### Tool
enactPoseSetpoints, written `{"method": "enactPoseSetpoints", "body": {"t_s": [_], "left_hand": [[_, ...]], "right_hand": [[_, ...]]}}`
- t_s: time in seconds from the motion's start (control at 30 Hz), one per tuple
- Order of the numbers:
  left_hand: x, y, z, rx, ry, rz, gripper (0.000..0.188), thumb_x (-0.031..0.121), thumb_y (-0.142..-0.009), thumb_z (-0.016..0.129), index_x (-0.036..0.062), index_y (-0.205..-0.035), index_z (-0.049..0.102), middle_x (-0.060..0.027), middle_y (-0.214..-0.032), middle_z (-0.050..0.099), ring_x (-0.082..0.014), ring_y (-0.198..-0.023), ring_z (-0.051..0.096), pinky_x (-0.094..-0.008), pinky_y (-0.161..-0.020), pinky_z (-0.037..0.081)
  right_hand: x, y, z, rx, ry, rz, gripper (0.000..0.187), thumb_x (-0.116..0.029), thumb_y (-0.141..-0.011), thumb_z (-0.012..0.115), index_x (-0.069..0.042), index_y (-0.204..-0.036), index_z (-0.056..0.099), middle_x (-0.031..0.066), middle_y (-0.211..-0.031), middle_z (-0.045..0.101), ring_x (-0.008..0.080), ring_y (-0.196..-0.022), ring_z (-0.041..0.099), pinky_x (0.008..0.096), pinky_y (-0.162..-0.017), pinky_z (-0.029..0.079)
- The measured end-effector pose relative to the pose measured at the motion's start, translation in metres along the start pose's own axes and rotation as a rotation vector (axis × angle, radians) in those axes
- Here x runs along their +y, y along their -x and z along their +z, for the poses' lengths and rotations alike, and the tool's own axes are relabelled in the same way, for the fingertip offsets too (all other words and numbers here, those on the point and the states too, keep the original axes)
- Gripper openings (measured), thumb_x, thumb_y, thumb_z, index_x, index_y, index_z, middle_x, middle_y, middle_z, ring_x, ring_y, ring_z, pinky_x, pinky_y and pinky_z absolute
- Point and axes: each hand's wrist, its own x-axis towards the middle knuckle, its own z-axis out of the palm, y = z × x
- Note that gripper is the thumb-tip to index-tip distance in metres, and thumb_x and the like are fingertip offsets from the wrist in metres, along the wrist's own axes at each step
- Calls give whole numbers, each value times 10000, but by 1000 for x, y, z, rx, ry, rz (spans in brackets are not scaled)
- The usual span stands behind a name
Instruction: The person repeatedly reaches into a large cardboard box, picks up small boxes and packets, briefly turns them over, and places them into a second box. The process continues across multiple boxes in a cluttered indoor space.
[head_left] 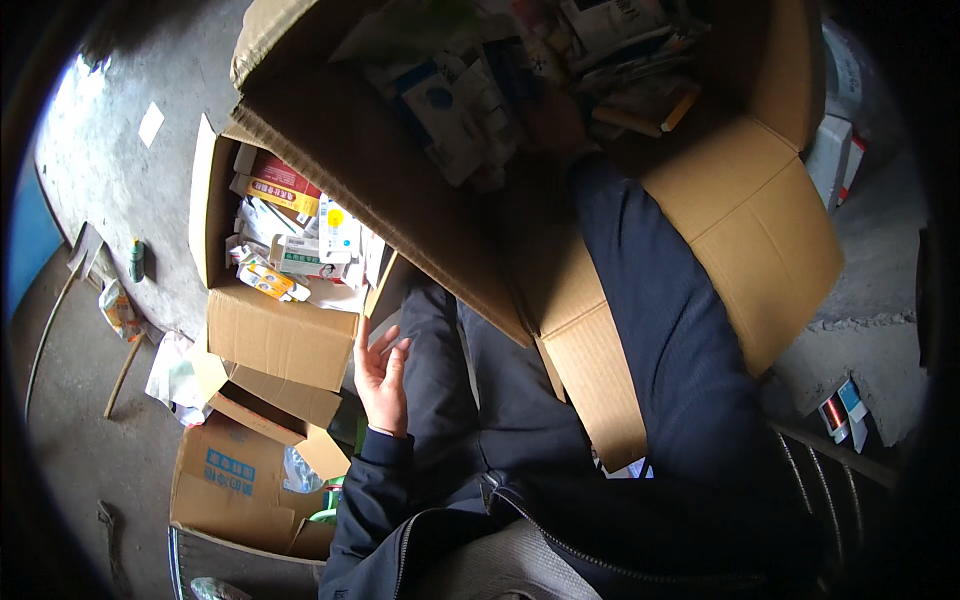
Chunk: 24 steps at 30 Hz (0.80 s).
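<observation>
Meanwhile, left hand empty, fingers spread; right arm deep in big carton, fingers hidden.

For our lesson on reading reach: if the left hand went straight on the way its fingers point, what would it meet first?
Probably the smaller cardboard box: the left hand is open, its fingers pointing up beside the box's near corner. Depth is unclear.

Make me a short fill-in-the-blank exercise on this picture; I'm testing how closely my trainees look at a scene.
1. The right hand reaches into the large ____ box full of small packages.
2. The left hand is open and holds ____.
3. The smaller open box of packages stands to the person's ____ of the large one.
4. Both arms wear ____ sleeves.

Missing words: cardboard; nothing; left; dark
</observation>
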Motion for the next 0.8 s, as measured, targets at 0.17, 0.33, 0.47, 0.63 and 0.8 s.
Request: {"method": "enactPoseSetpoints", "body": {"t_s": [0.17, 0.33, 0.47, 0.63, 0.8], "left_hand": [[7, 0, 5, -31, 10, 10, 617, 76, -969, 602, 100, -1516, 319, -140, -1232, 624, -185, -1024, 639, -331, -939, 507], [7, 3, 0, -48, 9, 3, 609, 67, -969, 595, 98, -1513, 322, -146, -1240, 621, -187, -1024, 639, -341, -947, 502], [9, 3, -6, -35, 29, -1, 567, 73, -968, 596, 86, -1489, 370, -137, -1229, 631, -178, -1029, 633, -337, -950, 494], [23, 2, -1, -71, 65, 43, 511, 90, -978, 587, 65, -1457, 414, -132, -1216, 642, -178, -1029, 634, -330, -944, 494], [51, 1, 16, -135, 23, 141, 413, 89, -990, 562, 31, -1392, 483, -129, -1208, 642, -198, -1059, 631, -357, -974, 491]], "right_hand": [[-95, 0, 32, 310, -335, 359, 563, -455, -818, 703, -43, -1187, 598, 200, -1144, 607, 341, -1084, 589, 471, -850, 516], [-153, 36, 33, 533, -333, 222, 613, -430, -725, 789, -55, -1175, 611, 218, -1175, 600, 345, -1130, 588, 492, -837, 531], [-129, 54, -13, 378, -536, 425, 743, -419, -684, 808, -34, -1263, 548, 227, -1182, 606, 341, -1110, 608, 476, -841, 535], [-39, 80, -60, 223, -842, 177, 601, -285, -759, 754, 25, -1235, 555, 231, -1141, 642, 367, -1073, 620, 420, -887, 517], [-10, 83, -78, 333, -855, 250, 476, -104, -793, 721, 68, -1207, 561, 225, -1160, 644, 328, -1058, 625, 396, -912, 497]]}}
